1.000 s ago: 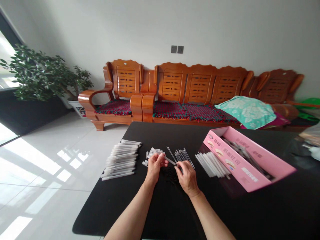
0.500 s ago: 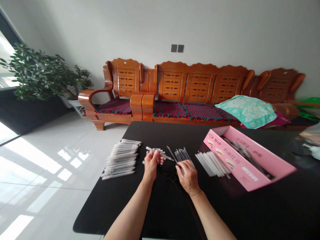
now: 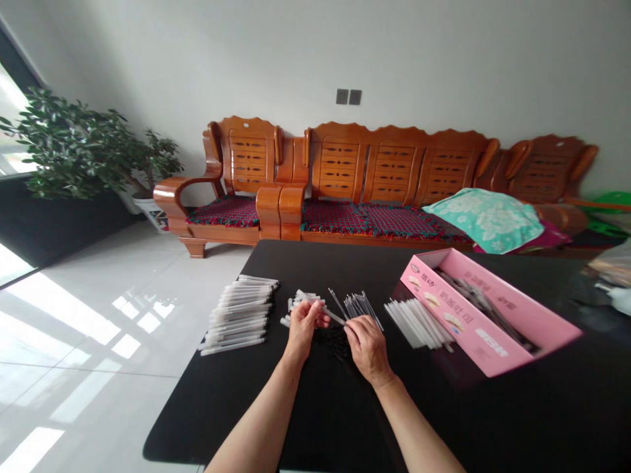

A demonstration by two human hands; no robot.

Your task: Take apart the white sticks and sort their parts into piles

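Pretty sure this is a living room in somebody's home: there's a glossy orange-brown carved wooden sofa set [image 3: 340, 157] along the plain pale wall [image 3: 419, 59], fringed red-and-green woven covers [image 3: 330, 218] on the seats, a mint-green floral cloth [image 3: 488, 220] draped over part of it, plus a big leafy green potted plant [image 3: 81, 148] and shiny pale floor tiles [image 3: 123, 410].

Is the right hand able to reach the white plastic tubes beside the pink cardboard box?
Probably yes: only black tabletop shows between the right hand and those white plastic tubes, though that hand seems busy with a slim whitish tube.
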